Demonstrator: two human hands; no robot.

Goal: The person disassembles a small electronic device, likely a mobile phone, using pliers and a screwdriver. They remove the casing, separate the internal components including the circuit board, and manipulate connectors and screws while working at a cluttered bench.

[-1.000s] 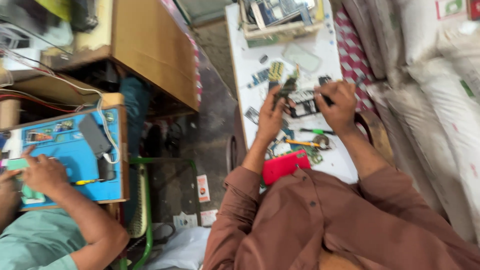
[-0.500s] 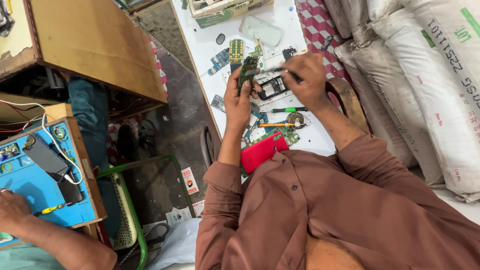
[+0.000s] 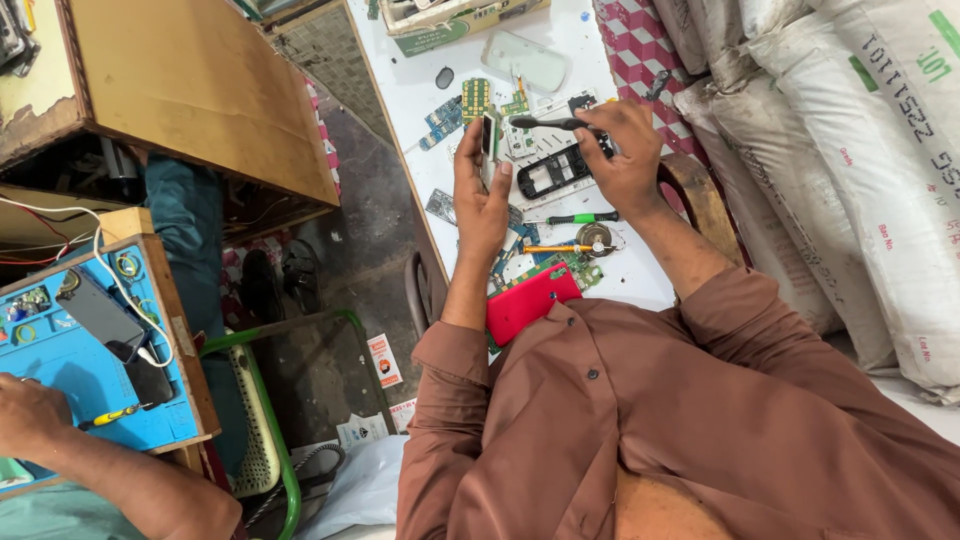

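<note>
My left hand (image 3: 481, 196) holds a small slim phone part (image 3: 488, 146) upright on its edge above the white table (image 3: 415, 88). My right hand (image 3: 627, 150) grips a black-handled tool (image 3: 546, 123) whose tip points left toward that part. Under my right hand lies a black phone frame (image 3: 553, 173). Green circuit boards (image 3: 475, 98) lie just beyond my left hand. A green-handled screwdriver (image 3: 582, 217), an orange-handled one (image 3: 553, 248) and a red phone cover (image 3: 531, 300) lie on the table near my chest.
White sacks (image 3: 850, 150) are stacked along the right. A cardboard box (image 3: 462, 18) and a clear cover (image 3: 526, 60) sit at the table's far end. At left, a co-worker's hand (image 3: 28, 416) rests on a blue work mat (image 3: 85, 365) beside a wooden desk (image 3: 200, 90).
My left hand has turned the phone part upright and my right hand has brought the black tool up beside it. The view has shifted, and the co-worker's bench sits lower left.
</note>
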